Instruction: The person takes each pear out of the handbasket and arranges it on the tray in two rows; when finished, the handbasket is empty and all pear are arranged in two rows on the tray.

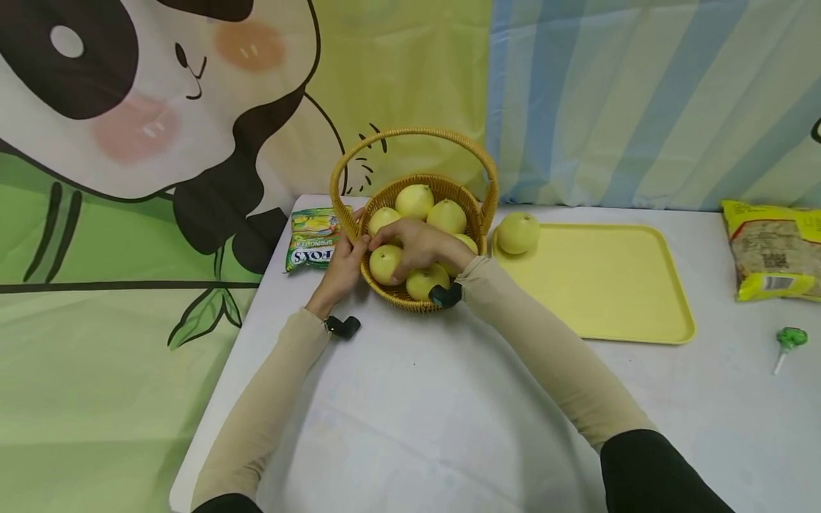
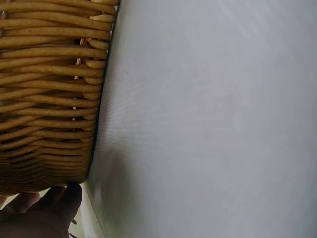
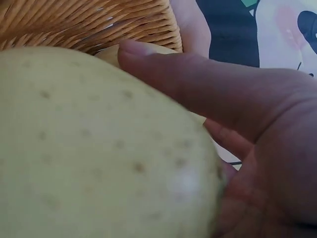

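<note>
A wicker basket with a tall handle holds several pale yellow pears. At its left side my left hand grips the wall by the handle's foot; in the left wrist view the fingers lie against the weave. Inside the basket, my right hand curls over a front-left pear, thumb on one side and fingers on the other. The right wrist view has a speckled pear large in front of that hand, partly hiding the fingers.
Right of the basket, one more pear sits at the corner of a yellow tray. A green FOX'S packet lies left of the basket. Far right are a yellow bag and a green lollipop. Printed cloth hangs behind the white table.
</note>
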Action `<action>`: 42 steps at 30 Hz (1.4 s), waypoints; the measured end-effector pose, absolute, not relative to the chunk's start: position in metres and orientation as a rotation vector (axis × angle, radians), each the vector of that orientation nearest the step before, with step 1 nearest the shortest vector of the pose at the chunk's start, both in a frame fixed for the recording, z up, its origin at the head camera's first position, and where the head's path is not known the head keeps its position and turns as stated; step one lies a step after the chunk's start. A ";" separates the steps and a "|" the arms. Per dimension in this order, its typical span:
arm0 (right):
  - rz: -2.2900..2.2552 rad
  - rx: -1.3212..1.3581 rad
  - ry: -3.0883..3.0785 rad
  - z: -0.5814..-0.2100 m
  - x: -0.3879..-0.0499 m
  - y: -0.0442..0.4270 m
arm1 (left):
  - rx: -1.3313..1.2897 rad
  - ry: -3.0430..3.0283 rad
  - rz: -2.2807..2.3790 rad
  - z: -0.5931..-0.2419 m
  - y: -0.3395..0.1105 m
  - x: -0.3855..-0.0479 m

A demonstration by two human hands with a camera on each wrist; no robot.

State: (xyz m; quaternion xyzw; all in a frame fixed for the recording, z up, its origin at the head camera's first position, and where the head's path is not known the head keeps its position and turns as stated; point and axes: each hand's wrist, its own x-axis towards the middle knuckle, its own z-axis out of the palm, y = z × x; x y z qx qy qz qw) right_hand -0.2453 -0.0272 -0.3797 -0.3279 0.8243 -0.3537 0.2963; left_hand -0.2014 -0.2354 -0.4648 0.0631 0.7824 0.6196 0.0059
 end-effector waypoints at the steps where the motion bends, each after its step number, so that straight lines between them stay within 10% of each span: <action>1: -0.922 -0.876 2.212 -0.379 -0.245 -0.028 | 0.201 2.447 1.939 -0.465 -0.235 -0.202; 42: -1.524 -1.013 2.122 -0.359 -0.224 0.055 | 0.227 2.412 2.000 -0.466 -0.234 -0.202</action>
